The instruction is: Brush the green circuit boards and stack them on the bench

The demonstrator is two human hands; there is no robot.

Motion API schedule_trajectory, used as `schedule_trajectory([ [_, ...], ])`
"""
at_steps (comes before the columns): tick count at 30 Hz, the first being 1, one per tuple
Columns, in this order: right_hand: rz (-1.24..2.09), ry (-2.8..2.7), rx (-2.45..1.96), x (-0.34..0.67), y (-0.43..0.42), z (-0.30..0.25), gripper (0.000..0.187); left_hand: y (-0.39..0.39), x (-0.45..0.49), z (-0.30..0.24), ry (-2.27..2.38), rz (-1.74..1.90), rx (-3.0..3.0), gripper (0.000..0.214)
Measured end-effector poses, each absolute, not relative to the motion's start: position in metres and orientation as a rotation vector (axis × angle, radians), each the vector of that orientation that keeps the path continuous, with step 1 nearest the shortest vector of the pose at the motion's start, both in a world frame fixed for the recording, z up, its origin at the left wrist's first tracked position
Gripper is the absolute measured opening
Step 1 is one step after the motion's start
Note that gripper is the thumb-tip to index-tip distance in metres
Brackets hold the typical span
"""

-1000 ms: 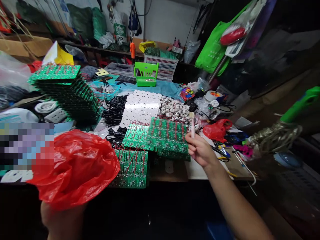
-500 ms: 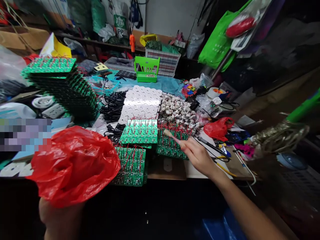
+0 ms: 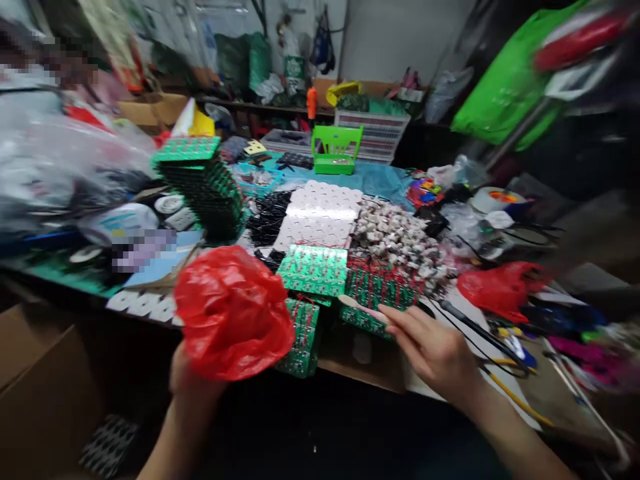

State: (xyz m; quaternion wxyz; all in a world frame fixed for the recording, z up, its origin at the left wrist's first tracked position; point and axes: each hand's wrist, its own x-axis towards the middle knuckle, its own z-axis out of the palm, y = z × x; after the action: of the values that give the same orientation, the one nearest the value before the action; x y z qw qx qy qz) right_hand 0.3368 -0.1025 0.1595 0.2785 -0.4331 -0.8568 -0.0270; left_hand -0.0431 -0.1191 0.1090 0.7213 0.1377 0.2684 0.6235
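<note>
Cluttered workbench (image 3: 545, 400), view blurred from head motion. Left hand (image 3: 187, 377) is clenched on the neck of a red plastic bag (image 3: 233, 310), held up in front of the bench edge and covering part of the front green circuit boards (image 3: 314, 269). Right hand (image 3: 433, 347) pinches a pale stick (image 3: 357, 305), lying almost flat with its tip pointing left over the boards.

Change: a second ago the stick stood upright; half a second ago it was already tipped left, and now it sits lower at the boards' near edge. The bag was far left and is now near centre, close to the stick, so both hands have closed in on the boards.

Further out are a pile of small white parts (image 3: 400, 237), a second red bag (image 3: 500, 287), a tall board stack (image 3: 205, 183) and a green basket (image 3: 336, 148). A cardboard box (image 3: 35, 387) is newly in view at the left.
</note>
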Motion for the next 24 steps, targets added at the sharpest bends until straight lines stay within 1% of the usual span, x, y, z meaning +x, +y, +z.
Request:
schedule_trajectory([
  [3,0.023,-2.262,-1.01,0.314,-0.109,0.172,0.041,-0.117,-0.018,0.109,0.625,1.445,0.213,0.032],
  [6,0.065,-2.276,-0.908,0.287,-0.111,0.176,0.043,-0.117,-0.002,0.112,0.596,1.442,0.222,0.03],
  [11,0.019,-2.265,-0.896,0.26,-0.101,0.173,0.041,-0.123,-0.002,0.106,0.53,1.364,0.291,0.028],
  [15,0.053,-2.26,-0.893,0.255,-0.096,0.17,0.036,-0.127,-0.001,0.096,0.611,1.435,0.298,0.026],
  [17,0.047,-2.285,-0.883,0.255,-0.096,0.168,0.036,-0.128,0.001,0.095,0.629,1.455,0.292,0.028],
  [21,-0.021,-2.315,-0.917,0.258,-0.098,0.165,0.036,-0.126,0.005,0.107,0.571,1.452,0.296,0.034],
  [24,0.113,-2.218,-0.941,0.264,-0.098,0.165,0.034,-0.122,0.005,0.12,0.513,1.382,0.278,0.036],
])
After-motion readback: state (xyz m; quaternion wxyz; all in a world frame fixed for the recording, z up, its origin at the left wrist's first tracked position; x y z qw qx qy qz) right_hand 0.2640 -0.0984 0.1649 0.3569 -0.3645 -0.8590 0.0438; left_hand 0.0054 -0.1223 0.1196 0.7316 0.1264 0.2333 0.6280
